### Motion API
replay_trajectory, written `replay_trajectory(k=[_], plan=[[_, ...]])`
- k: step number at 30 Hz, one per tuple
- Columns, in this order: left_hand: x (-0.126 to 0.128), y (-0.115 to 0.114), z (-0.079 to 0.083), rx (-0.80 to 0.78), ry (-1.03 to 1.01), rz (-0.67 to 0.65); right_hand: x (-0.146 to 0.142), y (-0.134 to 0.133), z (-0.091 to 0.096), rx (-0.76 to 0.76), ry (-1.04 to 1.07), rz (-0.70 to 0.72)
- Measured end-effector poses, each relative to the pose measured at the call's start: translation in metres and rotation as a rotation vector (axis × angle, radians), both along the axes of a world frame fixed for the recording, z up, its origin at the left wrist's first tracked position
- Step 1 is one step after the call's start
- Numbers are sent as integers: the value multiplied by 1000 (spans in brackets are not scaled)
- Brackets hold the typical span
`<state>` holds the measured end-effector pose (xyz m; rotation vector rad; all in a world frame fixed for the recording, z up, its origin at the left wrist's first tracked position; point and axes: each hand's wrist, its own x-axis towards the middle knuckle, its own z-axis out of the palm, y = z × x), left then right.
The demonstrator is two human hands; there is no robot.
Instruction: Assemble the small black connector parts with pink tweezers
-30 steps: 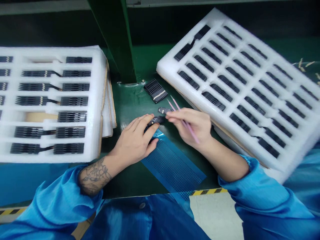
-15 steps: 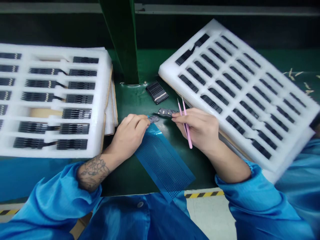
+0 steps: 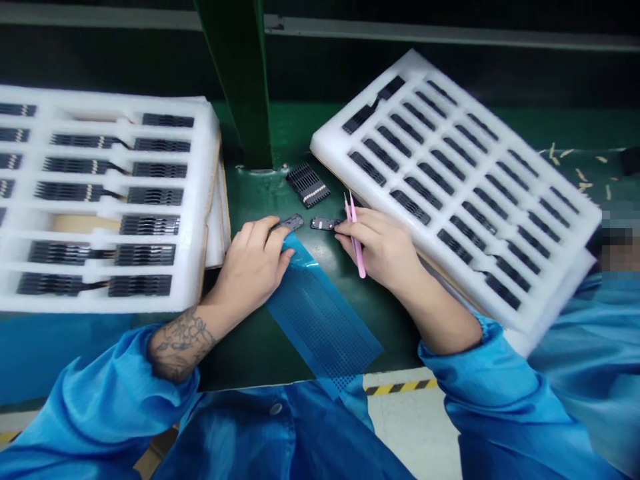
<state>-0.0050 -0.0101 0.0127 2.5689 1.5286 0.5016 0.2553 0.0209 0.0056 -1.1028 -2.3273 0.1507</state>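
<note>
My left hand (image 3: pixel 255 263) is closed around the near end of a slim black plastic part (image 3: pixel 293 223) with a rounded tip. Pink tweezers (image 3: pixel 356 243) point up and away from me, gripped in my right hand (image 3: pixel 383 250). Its fingertips also hold the end of a second small black part (image 3: pixel 323 224), with pale spots on its face. The two parts lie end to end with a gap between them. Below my left fingers stretches a blue sheet dotted with rows of tiny holes (image 3: pixel 325 320). A stack of black parts (image 3: pixel 308 185) lies just beyond.
White foam trays with black parts in slots stand on both sides, the left tray (image 3: pixel 193 260) and the tilted right tray (image 3: pixel 325 137). A green post (image 3: pixel 240 87) rises behind the work area. At the far right another person's blue sleeve (image 3: pixel 595 360) shows. Small pale scraps (image 3: pixel 581 175) lie beyond.
My left hand has turned and opened its thumb a little, showing more of its part. My right hand's part now lies more level, its face upward. The whole view has shifted slightly.
</note>
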Motion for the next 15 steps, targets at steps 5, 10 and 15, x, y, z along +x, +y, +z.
replay_trajectory(k=[5,10,15], plan=[[-3,-6,6,32,-5,-90,-3,-4,-1,-53,186,36],[-9,-7,1,16,35,-171,-17,-23,2,-597,721,189],[-11,-8,-2,8,36,-243,-22,-22,0,-806,853,108]])
